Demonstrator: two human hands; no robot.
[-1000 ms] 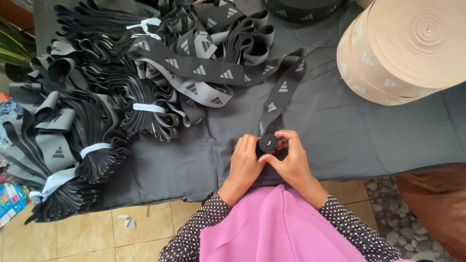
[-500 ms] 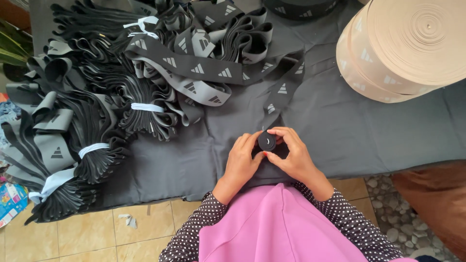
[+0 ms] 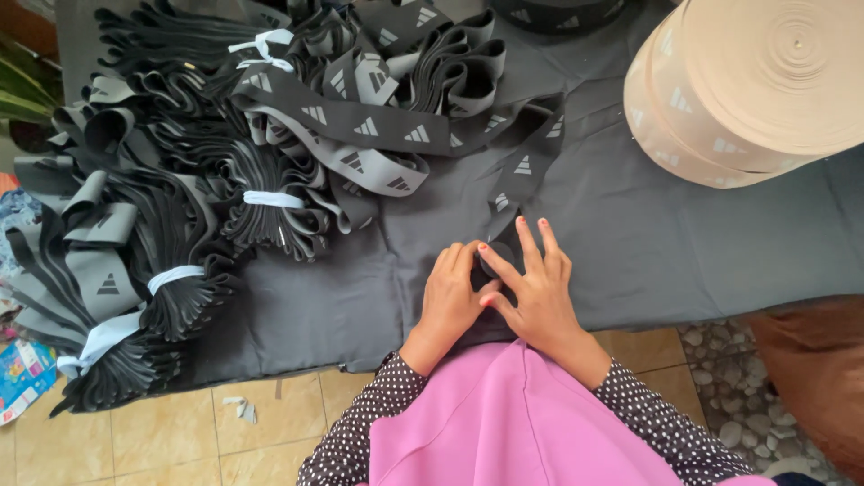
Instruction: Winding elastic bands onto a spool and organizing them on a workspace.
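Note:
A long black elastic band (image 3: 378, 126) with pale triangle marks runs from a loose heap at the back down to my hands. Its near end is wound into a small black roll (image 3: 494, 258) lying on the dark cloth. My left hand (image 3: 450, 297) pinches the roll from the left with curled fingers. From the right, my right hand (image 3: 536, 288) presses on it, thumb and forefinger on the roll, the other fingers spread. Both hands rest near the table's front edge.
Several tied bundles of black and grey elastic (image 3: 171, 270) fill the left of the dark-covered table (image 3: 684, 243). A big beige roll of elastic (image 3: 765, 81) stands at the back right. Tiled floor (image 3: 180, 432) and pebbles (image 3: 729, 369) lie below the front edge.
My hands have rolled more of the band's end into the small roll and shifted slightly forward. My right hand's fingers have spread out over it.

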